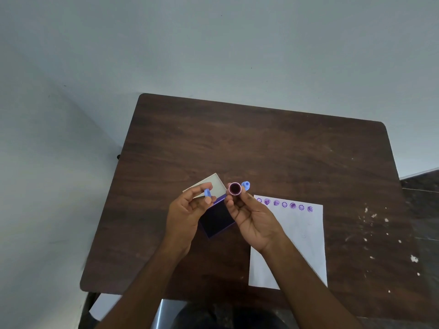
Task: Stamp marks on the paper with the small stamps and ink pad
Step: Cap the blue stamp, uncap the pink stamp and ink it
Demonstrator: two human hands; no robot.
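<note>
The right hand (251, 214) pinches a pink stamp (235, 188), face up. The left hand (187, 210) pinches a blue stamp (207, 193) over the open ink pad (217, 220). Press straight down on the paper (297, 233), below the purple marks (284, 204).

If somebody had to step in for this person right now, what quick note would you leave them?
Left hand: pinching a small blue piece, maybe a cap.
Right hand: holding a pink-rimmed stamp, its inked face turned up toward the camera.
Ink pad: open on the table beneath the hands, lid raised behind.
A blue stamp stands past the right hand.
Paper: right of the pad.
Done: a row of seven purple marks along its far edge.
Left: the rest of the sheet is blank.
</note>
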